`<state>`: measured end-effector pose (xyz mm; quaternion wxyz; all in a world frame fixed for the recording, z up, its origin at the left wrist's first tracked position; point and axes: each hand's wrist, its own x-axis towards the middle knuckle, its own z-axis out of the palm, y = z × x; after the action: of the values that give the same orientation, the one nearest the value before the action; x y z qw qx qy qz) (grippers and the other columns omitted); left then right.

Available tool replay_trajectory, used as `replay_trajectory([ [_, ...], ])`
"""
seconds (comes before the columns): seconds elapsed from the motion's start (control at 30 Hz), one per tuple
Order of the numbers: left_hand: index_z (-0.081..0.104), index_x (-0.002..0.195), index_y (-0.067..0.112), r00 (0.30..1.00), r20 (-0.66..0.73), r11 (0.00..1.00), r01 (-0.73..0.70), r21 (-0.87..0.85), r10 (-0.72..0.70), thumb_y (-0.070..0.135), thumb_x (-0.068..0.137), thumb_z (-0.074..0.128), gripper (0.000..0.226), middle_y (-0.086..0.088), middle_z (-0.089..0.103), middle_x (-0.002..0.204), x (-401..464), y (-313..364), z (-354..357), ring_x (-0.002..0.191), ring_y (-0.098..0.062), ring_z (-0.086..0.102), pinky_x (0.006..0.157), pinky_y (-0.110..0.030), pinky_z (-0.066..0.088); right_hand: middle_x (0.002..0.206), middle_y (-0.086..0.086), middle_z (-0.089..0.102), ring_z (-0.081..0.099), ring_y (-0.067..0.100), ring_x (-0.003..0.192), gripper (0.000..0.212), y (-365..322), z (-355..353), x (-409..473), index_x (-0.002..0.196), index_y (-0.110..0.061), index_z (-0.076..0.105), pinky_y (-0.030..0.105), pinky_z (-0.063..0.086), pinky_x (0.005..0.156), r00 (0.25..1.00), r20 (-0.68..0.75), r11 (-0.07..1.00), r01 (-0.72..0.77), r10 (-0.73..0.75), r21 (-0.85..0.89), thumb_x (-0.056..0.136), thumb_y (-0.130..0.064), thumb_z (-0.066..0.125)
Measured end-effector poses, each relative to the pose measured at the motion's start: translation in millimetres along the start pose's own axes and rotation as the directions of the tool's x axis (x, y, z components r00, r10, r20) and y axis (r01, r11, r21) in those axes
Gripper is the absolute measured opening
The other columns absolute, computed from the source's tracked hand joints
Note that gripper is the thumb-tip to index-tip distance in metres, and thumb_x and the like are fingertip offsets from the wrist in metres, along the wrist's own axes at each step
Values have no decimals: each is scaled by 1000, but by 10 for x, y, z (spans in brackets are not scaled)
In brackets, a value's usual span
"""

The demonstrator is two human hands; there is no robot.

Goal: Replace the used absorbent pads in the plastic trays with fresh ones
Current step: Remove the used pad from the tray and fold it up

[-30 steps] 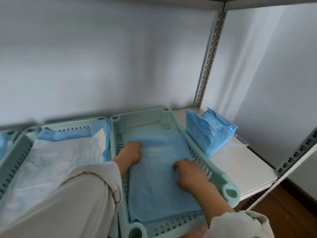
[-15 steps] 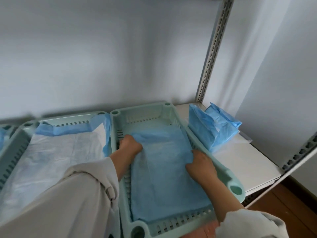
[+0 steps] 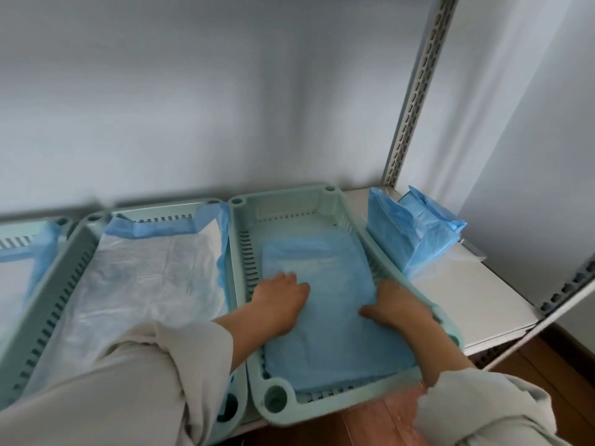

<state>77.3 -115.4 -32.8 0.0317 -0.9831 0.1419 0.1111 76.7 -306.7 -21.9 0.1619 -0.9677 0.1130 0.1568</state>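
A folded blue absorbent pad [image 3: 325, 323] lies flat in the right pale green slotted tray [image 3: 283, 201] on the shelf. My left hand [image 3: 280, 299] rests palm down on the pad's left part, fingers spread forward. At the pad's right edge, against the tray wall, my right hand [image 3: 397, 304] lies on the pad; its fingertips are hidden, so I cannot tell whether it pinches the edge. The tray to the left [image 3: 87, 239] holds a spread pad [image 3: 145, 278], white side up with blue borders folded over the walls.
A stack of folded blue pads [image 3: 415, 233] stands on the white shelf [image 3: 476, 304] right of the tray. A third tray [image 3: 19, 239] shows at the far left. A perforated metal upright [image 3: 418, 91] rises at the back right corner. Wooden floor lies below.
Both hands slid toward me along the pad, the left from its far left corner to its middle. The pad's raised far end now lies flat.
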Motion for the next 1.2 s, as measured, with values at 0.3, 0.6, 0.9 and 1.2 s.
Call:
replay_trajectory([
  [0.3,29,144,22,956,264,972,-70,-224,130,38,85,65,71,-8,36,142,-217,4,-117,128,-27,42,108,-36,37,119,11,58,58,27,104,52,11,-98,-229,127,-6,48,34,49,83,987,2,965,155,-159,210,79,-10,68],
  [0.6,3,152,23,969,201,864,-24,-504,144,54,79,65,101,-5,21,155,-509,161,-217,139,-24,32,114,-37,30,86,7,66,65,17,69,24,-152,-203,-403,111,-8,65,19,56,60,999,-3,311,15,-38,950,91,0,54],
  [0.9,52,126,10,999,36,957,-1,-291,11,6,91,45,36,-9,53,128,-519,-54,-342,117,-23,51,97,-30,40,84,3,73,66,12,79,19,130,-249,-351,103,-9,65,29,51,72,996,-48,705,90,-79,704,89,-5,53],
  [1.2,56,124,4,876,447,905,31,-425,180,1,92,48,34,-11,59,111,-279,-286,-615,105,-30,61,89,-35,53,103,6,60,57,22,95,44,172,-339,-327,105,-8,55,32,45,80,980,-82,931,197,-180,306,77,-36,74],
])
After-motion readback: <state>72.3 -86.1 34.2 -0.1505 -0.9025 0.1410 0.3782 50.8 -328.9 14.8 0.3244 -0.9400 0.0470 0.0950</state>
